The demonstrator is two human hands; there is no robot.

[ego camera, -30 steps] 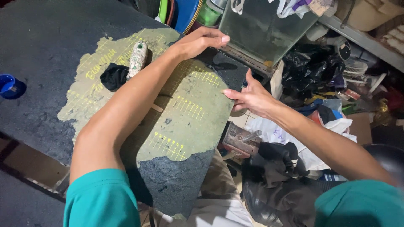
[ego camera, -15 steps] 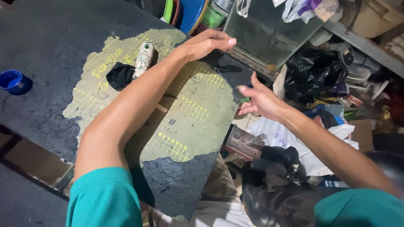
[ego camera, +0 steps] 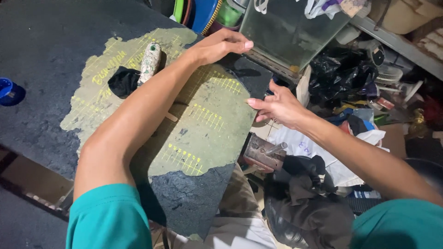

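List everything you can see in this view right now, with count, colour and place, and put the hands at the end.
Board: one, dark grey, filling the left and centre.
Worn patch: one, olive with yellow markings, across the board's middle.
Roller: one, paint-speckled pale, lying on the patch.
Black cloth: one, beside the roller, touching it.
Blue cup: one, at the board's left edge.
Glass tank: one, clear greenish, beyond the board's far corner.
Black bags: several, in the clutter on the right.
Left hand: flat on the board's far corner.
Right hand: open, at the board's right edge.
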